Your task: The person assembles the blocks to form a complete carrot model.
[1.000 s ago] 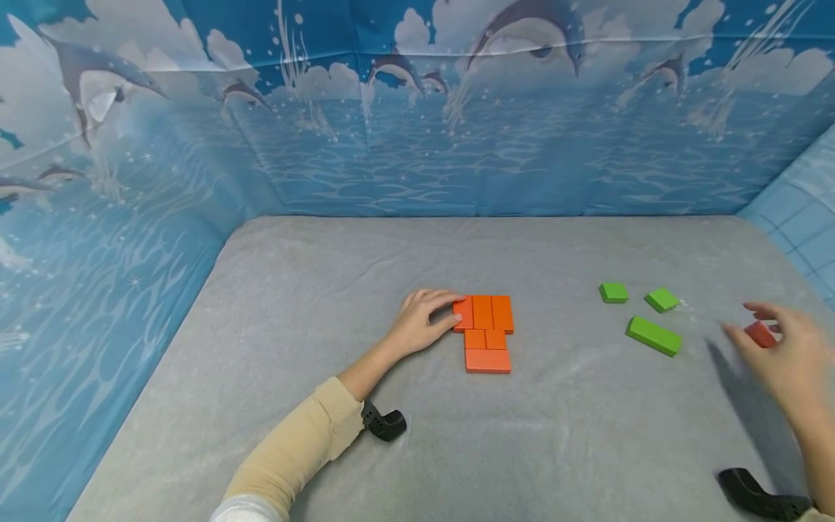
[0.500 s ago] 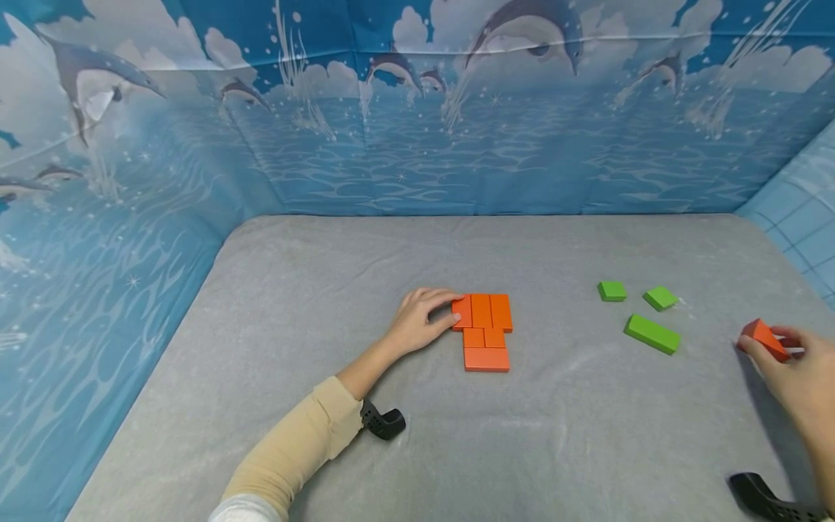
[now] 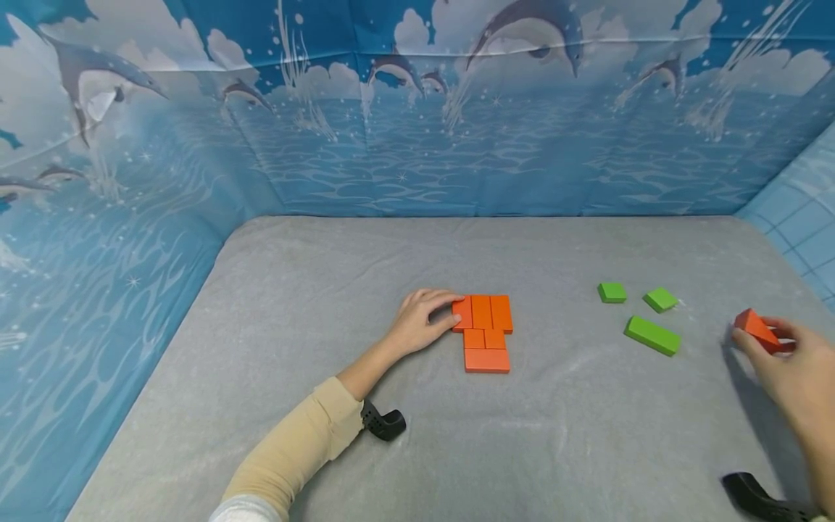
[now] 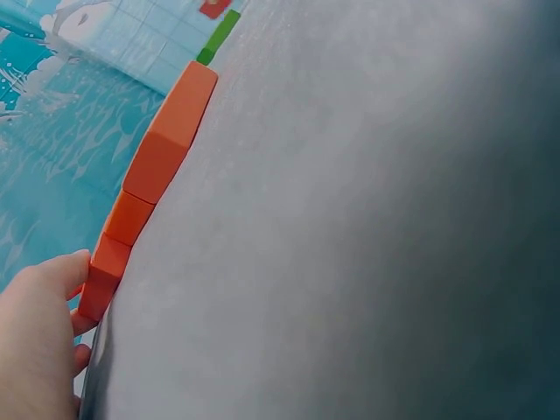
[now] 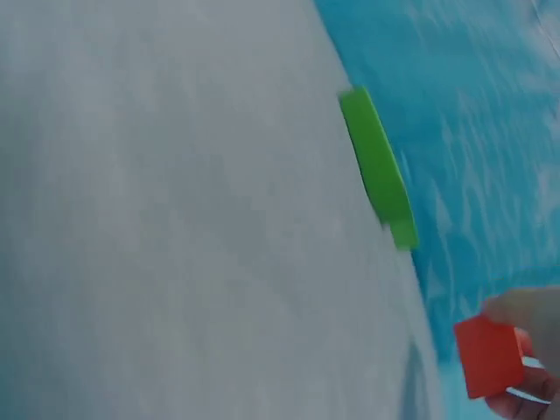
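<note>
My left hand (image 3: 417, 319) holds the far-left orange block (image 3: 462, 313) of a flat arrangement, its thumb and index finger at that block's edges. Joined to it are two upright orange blocks (image 3: 492, 313), two small ones (image 3: 484, 339) below, and a wide orange block (image 3: 486, 360) nearest me. In the left wrist view, the thumb (image 4: 61, 273) lies against the orange block's side. Over at the right, my right hand (image 3: 792, 362) pinches a red-orange wedge-shaped block (image 3: 757, 330) between thumb and fingers, above its shadow. The right wrist view shows the wedge's square face (image 5: 488, 356).
Between the hands, nearer the right one, lie a long green block (image 3: 652, 336) and two small green blocks, one on the left (image 3: 612, 293) and one on the right (image 3: 661, 299). Grey cloth (image 3: 561, 435) covers the table. A blue dolphin-print curtain (image 3: 417, 159) hangs behind.
My right hand has turned the wedge-shaped block so more of it shows, and over the last half second has shifted it slightly left. My left hand and the orange arrangement have stayed put.
</note>
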Demonstrator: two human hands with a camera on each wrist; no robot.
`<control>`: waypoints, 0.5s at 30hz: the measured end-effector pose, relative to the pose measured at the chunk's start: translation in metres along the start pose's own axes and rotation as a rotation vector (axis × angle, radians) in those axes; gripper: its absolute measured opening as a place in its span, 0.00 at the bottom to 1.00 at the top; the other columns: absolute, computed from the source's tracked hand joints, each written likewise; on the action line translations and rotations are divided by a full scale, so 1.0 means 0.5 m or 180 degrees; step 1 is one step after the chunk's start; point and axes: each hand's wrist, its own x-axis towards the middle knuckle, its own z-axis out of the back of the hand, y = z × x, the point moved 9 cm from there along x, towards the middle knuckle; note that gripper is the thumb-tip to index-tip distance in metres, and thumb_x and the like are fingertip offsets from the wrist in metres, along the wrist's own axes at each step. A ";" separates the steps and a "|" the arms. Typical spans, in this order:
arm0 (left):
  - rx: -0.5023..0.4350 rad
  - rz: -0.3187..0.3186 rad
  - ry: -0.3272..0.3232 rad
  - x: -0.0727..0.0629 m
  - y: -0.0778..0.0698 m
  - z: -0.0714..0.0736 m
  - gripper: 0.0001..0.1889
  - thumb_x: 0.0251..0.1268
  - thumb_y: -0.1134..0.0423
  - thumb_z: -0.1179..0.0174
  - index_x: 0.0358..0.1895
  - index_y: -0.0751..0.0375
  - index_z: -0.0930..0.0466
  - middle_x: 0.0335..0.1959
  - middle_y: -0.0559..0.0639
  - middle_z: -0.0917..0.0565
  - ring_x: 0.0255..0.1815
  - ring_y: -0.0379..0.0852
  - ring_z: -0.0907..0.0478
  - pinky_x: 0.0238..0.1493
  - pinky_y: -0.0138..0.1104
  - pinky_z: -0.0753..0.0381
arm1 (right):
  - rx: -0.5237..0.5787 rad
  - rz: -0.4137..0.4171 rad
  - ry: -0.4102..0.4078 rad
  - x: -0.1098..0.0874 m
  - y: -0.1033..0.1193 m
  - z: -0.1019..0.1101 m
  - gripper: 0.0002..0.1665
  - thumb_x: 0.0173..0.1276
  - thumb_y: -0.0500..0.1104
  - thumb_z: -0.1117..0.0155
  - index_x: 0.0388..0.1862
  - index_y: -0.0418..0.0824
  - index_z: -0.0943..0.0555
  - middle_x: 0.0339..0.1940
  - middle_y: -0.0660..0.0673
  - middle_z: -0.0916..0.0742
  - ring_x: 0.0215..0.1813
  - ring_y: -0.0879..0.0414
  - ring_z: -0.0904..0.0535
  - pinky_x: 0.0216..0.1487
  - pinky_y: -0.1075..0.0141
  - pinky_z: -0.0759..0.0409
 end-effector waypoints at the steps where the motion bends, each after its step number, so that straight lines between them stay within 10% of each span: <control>1: -0.0004 -0.0002 -0.0004 0.000 0.000 0.000 0.20 0.63 0.52 0.44 0.57 0.49 0.25 0.58 0.46 0.25 0.60 0.46 0.35 0.65 0.45 0.47 | 0.0032 0.0120 -0.0031 -0.001 0.018 0.002 0.31 0.67 0.43 0.45 0.59 0.22 0.36 0.48 0.23 0.31 0.43 0.33 0.36 0.35 0.64 0.36; 6: 0.0007 -0.0019 -0.0022 0.000 0.000 -0.001 0.20 0.63 0.51 0.44 0.57 0.49 0.25 0.58 0.46 0.25 0.60 0.46 0.35 0.64 0.45 0.46 | 0.0237 0.0998 -0.0314 0.017 0.070 -0.035 0.31 0.60 0.46 0.36 0.57 0.30 0.29 0.47 0.27 0.26 0.47 0.34 0.34 0.48 0.39 0.47; 15: 0.0010 0.0010 0.0028 0.000 0.000 -0.002 0.20 0.64 0.52 0.45 0.58 0.49 0.26 0.59 0.47 0.26 0.61 0.48 0.36 0.64 0.45 0.46 | 0.0907 0.2194 -0.0139 -0.100 0.327 -0.047 0.26 0.43 0.35 0.25 0.45 0.35 0.20 0.35 0.37 0.18 0.35 0.55 0.28 0.34 0.58 0.43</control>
